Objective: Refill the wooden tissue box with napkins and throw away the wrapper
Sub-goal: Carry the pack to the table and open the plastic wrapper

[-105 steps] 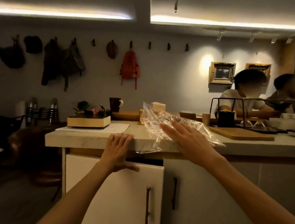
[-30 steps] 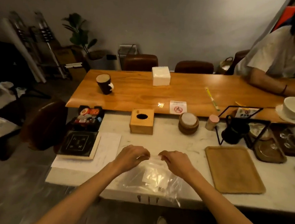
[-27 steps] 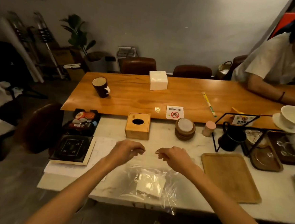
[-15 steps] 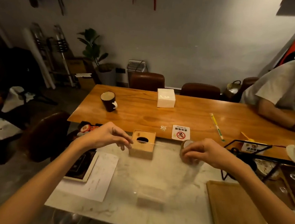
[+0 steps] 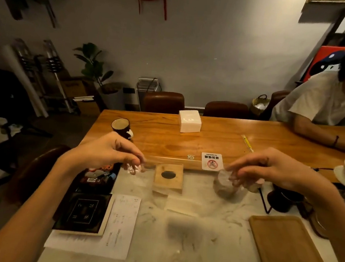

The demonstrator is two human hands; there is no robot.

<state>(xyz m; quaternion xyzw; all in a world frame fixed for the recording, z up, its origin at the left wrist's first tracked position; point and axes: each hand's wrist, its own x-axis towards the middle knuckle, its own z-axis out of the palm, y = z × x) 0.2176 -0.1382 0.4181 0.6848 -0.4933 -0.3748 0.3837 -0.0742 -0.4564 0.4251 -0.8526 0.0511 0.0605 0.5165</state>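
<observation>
With our left hand (image 5: 112, 153) and right hand (image 5: 267, 169) each pinching a top corner of the clear wrapper (image 5: 183, 193) stretched in front of the wooden tissue box (image 5: 168, 177), we risk the few napkins (image 5: 182, 206) sagging inside spilling short of the box if the thin film slips or tears.

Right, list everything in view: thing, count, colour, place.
wooden tissue box: 1, tan, marble counter centre
clear wrapper: 1, transparent, stretched between both hands
napkin stack: 1, white, wooden table
mug: 1, dark, table's left end
no-smoking sign: 1, white and red, table's near edge
wooden tray: 1, tan, counter right
paper sheet: 1, white, counter left
seated person: 1, white shirt, far right
left hand: pinching the wrapper
right hand: pinching the wrapper
</observation>
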